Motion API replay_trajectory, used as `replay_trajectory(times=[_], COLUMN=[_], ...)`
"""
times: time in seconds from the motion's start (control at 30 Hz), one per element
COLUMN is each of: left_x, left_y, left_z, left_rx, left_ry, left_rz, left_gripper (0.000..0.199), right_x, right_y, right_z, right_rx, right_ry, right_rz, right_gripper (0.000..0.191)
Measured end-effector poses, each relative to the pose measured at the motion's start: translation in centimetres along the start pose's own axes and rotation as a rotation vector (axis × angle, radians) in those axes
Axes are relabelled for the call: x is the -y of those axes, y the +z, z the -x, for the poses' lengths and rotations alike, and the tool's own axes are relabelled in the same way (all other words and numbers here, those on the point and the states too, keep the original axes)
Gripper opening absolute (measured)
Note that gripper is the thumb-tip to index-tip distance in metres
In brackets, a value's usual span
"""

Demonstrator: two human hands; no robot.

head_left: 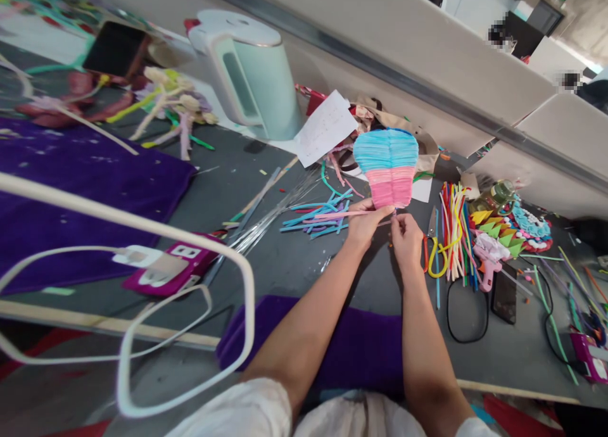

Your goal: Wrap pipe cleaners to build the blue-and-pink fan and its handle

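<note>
Fan piece rises beyond grip of 2 hands, seemingly pinched

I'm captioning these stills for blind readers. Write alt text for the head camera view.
A person's left hand holds a fan-shaped piece, blue above and pink below, by its narrow end over a dark table; the right hand pinches just below it. Craft stems, scissors and a pink glue gun lie to the right; a pale kettle stands behind, left.
</note>
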State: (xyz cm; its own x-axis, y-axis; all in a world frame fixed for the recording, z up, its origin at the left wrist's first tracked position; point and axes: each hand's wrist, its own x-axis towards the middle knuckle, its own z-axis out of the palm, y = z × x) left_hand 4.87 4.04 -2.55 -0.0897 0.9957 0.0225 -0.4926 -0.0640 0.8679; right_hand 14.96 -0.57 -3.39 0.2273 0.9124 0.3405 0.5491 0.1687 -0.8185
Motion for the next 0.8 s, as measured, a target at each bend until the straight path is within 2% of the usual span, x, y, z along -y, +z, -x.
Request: replay_trajectory(times=[0.17, 0.23, 0.37, 0.53, 0.8], left_x=[-0.6, -0.8, -0.9, -1.0, -0.9], left_y=[-0.1, -0.1, -0.1, -0.1, 0.1], left_z=[0.2, 0.3, 0.4, 0.4, 0.4], left_rx=[0.017, 0.016, 0.011, 0.029, 0.053], left_ry=[-0.007, 0.002, -0.020, -0.044, -0.008], left_rz=[0.023, 0.031, 0.058, 0.058, 0.077], left_gripper=[0.018, 0.018, 0.018, 0.020, 0.020], right_x=[0.0, 0.1, 0.4, -0.1, -0.9], right_y=[0.5, 0.6, 0.0, -0.6, -0.6], right_z=[-0.1, -0.2, -0.4, -0.6, -0.8], right_rx=[0.201, 0.275, 0.329, 0.392, 0.304], right_ry=[0.352, 0.440, 0.473, 0.569, 0.674], right_rz=[-0.330, -0.494, -0.752, -0.958, -1.131], right_gripper=[0.047, 0.050, 0.041, 0.032, 0.020])
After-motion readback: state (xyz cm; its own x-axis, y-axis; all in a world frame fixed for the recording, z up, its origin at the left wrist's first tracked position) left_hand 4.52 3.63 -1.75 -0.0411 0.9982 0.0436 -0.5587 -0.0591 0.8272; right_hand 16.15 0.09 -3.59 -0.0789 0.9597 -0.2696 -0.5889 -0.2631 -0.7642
